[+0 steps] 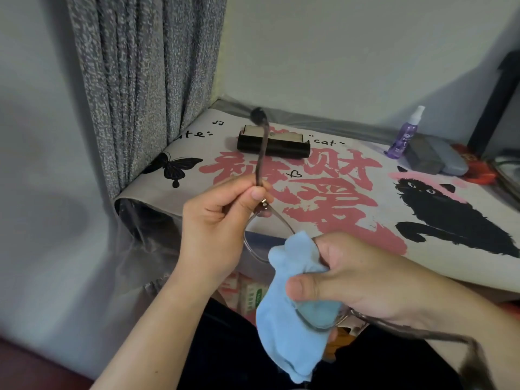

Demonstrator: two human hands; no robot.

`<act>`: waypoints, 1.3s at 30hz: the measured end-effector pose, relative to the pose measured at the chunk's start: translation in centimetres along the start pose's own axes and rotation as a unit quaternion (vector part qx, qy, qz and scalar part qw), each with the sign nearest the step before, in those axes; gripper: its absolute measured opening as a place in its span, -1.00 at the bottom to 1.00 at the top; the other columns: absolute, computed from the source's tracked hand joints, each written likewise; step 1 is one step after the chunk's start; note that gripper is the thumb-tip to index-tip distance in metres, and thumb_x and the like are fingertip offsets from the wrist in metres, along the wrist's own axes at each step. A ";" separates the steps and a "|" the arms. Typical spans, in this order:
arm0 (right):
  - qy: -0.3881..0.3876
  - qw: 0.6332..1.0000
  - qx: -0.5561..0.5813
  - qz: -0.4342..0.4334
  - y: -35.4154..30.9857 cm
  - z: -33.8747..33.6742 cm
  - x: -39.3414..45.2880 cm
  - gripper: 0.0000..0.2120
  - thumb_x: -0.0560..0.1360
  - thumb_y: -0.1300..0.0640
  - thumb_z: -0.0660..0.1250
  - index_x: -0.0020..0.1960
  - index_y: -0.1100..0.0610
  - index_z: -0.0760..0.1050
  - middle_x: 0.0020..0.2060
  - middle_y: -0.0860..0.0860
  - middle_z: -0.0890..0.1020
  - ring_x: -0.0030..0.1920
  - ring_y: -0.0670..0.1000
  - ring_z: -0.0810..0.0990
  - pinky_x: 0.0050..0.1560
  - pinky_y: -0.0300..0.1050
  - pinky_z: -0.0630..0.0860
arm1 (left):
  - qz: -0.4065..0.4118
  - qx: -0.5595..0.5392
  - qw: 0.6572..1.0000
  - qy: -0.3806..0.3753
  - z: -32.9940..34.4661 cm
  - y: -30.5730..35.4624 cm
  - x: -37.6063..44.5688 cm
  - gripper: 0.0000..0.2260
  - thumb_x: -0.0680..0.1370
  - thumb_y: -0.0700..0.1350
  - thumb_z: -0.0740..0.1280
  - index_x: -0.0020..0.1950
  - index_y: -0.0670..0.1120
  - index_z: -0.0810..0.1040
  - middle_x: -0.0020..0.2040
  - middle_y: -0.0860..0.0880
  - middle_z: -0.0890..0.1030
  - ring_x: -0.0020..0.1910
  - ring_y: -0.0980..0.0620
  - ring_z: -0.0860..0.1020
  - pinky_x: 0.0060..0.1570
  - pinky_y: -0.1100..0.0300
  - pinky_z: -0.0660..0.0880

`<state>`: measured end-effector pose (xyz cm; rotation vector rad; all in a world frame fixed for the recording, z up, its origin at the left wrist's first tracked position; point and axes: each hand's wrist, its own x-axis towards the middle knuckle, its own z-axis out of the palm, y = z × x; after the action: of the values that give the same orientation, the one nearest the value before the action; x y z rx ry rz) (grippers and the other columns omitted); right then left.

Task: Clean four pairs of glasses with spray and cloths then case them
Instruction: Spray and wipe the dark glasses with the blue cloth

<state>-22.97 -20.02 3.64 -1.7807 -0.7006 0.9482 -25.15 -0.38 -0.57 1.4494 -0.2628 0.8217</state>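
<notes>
Wiping is under way: the right hand (363, 280) pinches a soft blue cloth (292, 319) around one lens of the thin translucent-framed glasses (268, 220), held above the lap. The left hand (222, 220) pinches the temple. The other lens likely comes next. Beyond, the purple spray bottle (405, 133) and cases (439, 157) sit on the printed table.

the mat (422, 266) bears "cat" in quotes, a partly hidden "...ate:", a music note, a small heart, and large pink chinese characters, one reading 财.
</notes>
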 end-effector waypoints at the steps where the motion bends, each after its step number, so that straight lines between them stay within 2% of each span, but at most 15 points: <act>1: 0.013 1.000 -0.021 -0.002 -0.1 0.0 0.0 -0.77 0.46 -0.10 0.47 -0.18 0.06 0.63 -0.24 -0.02 0.58 -0.16 -0.06 0.57 -0.09 -0.17 0.46 | -0.001 -0.003 1.000 0.001 0.0 0.0 0.0 -0.83 0.57 -0.09 0.37 -0.06 0.15 0.72 -0.20 0.09 0.69 -0.23 0.08 0.63 -0.12 0.11 0.62; 5: 0.039 0.996 -0.072 0.021 0.7 -0.9 0.3 -0.34 0.41 -0.45 0.32 -0.15 0.20 0.57 -0.25 0.02 0.54 -0.18 0.01 0.52 -0.08 -0.05 0.41 | 0.023 0.037 0.999 0.005 -0.3 0.3 0.1 -0.90 0.59 -0.16 0.40 -0.05 0.00 0.70 -0.21 0.09 0.68 -0.22 0.20 0.62 -0.12 0.35 0.55; 8: -0.064 0.993 0.056 0.079 0.9 -2.1 -0.2 -0.65 0.60 0.00 0.30 0.17 0.28 0.56 0.04 0.10 0.69 0.02 0.10 0.67 0.00 -0.01 0.59 | 0.054 0.074 0.996 -0.001 -0.7 0.3 0.1 -0.88 0.58 -0.16 0.35 -0.07 -0.05 0.69 -0.17 0.06 0.68 -0.19 0.22 0.62 -0.10 0.39 0.52; 10: -0.146 0.975 0.139 0.094 0.6 -2.3 -0.8 -0.68 0.62 0.32 0.25 0.37 0.31 0.44 0.21 0.21 0.64 0.18 0.17 0.64 0.07 -0.01 0.62 | 0.070 0.088 0.994 -0.001 -0.9 -0.1 0.1 -0.90 0.59 -0.14 0.36 0.01 -0.06 0.68 -0.19 0.06 0.67 -0.16 0.20 0.61 -0.08 0.36 0.52; 12: -0.155 0.978 0.094 0.099 0.8 -2.1 -0.7 -0.67 0.56 0.47 0.26 0.31 0.29 0.46 0.11 0.17 0.67 0.10 0.13 0.67 0.05 -0.04 0.62 | 0.080 0.105 0.991 -0.013 -0.8 -0.5 0.1 -0.91 0.59 -0.15 0.36 0.03 -0.04 0.67 -0.17 0.03 0.65 -0.16 0.13 0.62 -0.07 0.31 0.52; 14: -0.112 0.988 0.015 0.105 1.1 -1.4 -0.4 -0.72 0.50 0.51 0.34 0.09 0.20 0.56 -0.09 0.08 0.71 -0.10 0.05 0.70 -0.09 -0.10 0.62 | 0.075 0.097 0.992 -0.026 -0.4 -0.7 0.0 -0.91 0.59 -0.16 0.37 0.01 -0.03 0.67 -0.14 0.06 0.66 -0.17 0.11 0.62 -0.08 0.31 0.52; 16: -0.076 0.993 -0.001 0.091 0.8 -0.6 -0.2 -0.78 0.50 0.43 0.40 -0.11 0.12 0.58 -0.29 0.00 0.67 -0.28 -0.05 0.65 -0.23 -0.21 0.57 | 0.054 0.072 0.996 -0.025 -0.1 -0.6 -0.1 -0.89 0.60 -0.15 0.37 -0.05 0.01 0.69 -0.15 0.13 0.67 -0.19 0.14 0.62 -0.09 0.33 0.52; 18: -0.050 0.997 0.008 0.066 0.6 -0.2 -0.1 -0.74 0.57 0.26 0.40 -0.28 0.04 0.57 -0.39 -0.07 0.57 -0.34 -0.11 0.55 -0.23 -0.24 0.50 | 0.027 0.051 0.998 -0.014 -0.1 -0.5 -0.2 -0.87 0.58 -0.14 0.35 -0.09 0.02 0.69 -0.17 0.16 0.67 -0.20 0.17 0.63 -0.09 0.36 0.52; 20: -0.019 0.998 0.026 0.046 0.3 0.1 -0.1 -0.82 0.58 0.08 0.39 -0.17 0.10 0.63 -0.25 -0.04 0.67 -0.17 -0.09 0.64 -0.05 -0.16 0.56 | 0.012 0.039 0.999 -0.012 0.0 -0.6 -0.4 -0.88 0.56 -0.14 0.35 -0.08 0.01 0.69 -0.16 0.16 0.69 -0.16 0.20 0.64 -0.07 0.37 0.52; 23: 0.006 0.980 0.179 0.089 0.5 -0.4 -0.1 -0.72 0.53 0.10 0.33 0.11 0.28 0.62 0.08 0.22 0.70 0.06 0.14 0.68 0.05 -0.01 0.65 | 0.010 0.029 0.999 -0.026 0.2 -1.0 -0.7 -0.87 0.59 -0.16 0.39 -0.05 0.04 0.69 -0.14 0.14 0.70 -0.13 0.15 0.64 -0.05 0.31 0.52; 26: -0.023 0.968 0.236 0.077 0.2 -0.8 0.4 -0.68 0.59 0.18 0.33 0.24 0.37 0.54 0.14 0.32 0.63 0.14 0.28 0.62 0.09 0.15 0.62 | 0.035 0.042 0.997 -0.062 0.7 -0.8 -0.9 -0.89 0.60 -0.08 0.37 -0.07 0.04 0.68 -0.13 0.08 0.69 -0.13 -0.03 0.64 -0.07 0.06 0.55; 28: -0.024 0.975 0.209 0.065 -0.1 -0.9 0.8 -0.67 0.55 0.22 0.34 0.24 0.39 0.52 0.09 0.28 0.63 0.12 0.27 0.60 0.18 0.27 0.53 | 0.058 0.047 0.993 -0.092 1.0 -0.6 -0.9 -0.86 0.62 -0.03 0.34 -0.05 -0.02 0.66 -0.12 0.08 0.67 -0.12 -0.04 0.62 -0.07 0.02 0.54; 32: -0.057 0.979 0.187 0.051 -0.8 -0.5 1.4 -0.73 0.47 0.39 0.35 0.16 0.27 0.55 -0.04 0.12 0.68 0.01 0.09 0.67 0.03 -0.06 0.60 | 0.080 0.049 0.988 -0.126 0.9 -0.3 -0.6 -0.83 0.61 -0.14 0.36 -0.09 -0.18 0.68 -0.13 0.06 0.66 -0.09 -0.03 0.60 -0.03 0.13 0.49; 36: -0.039 0.986 0.151 0.058 -1.2 0.2 1.9 -0.70 0.44 0.50 0.42 0.12 0.27 0.59 -0.07 0.10 0.70 -0.01 0.06 0.69 0.02 -0.10 0.62 | 0.087 0.044 0.983 -0.153 0.9 -0.3 -0.7 -0.84 0.60 -0.15 0.37 -0.08 -0.20 0.69 -0.12 0.02 0.69 -0.03 -0.04 0.59 0.04 0.14 0.48; 39: 0.014 0.989 0.147 0.026 -1.2 1.2 2.1 -0.79 0.43 0.43 0.46 0.00 0.21 0.62 -0.17 0.03 0.69 -0.07 -0.02 0.68 -0.05 -0.20 0.59 | 0.050 0.020 0.990 -0.130 1.1 -0.5 -0.7 -0.87 0.59 -0.10 0.38 -0.06 -0.12 0.69 -0.11 0.07 0.69 -0.05 -0.07 0.60 0.05 0.17 0.49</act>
<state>-22.97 -17.33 3.88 -1.5541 -0.4702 1.0050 -25.00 -1.57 -1.24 1.5913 -0.5230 0.7211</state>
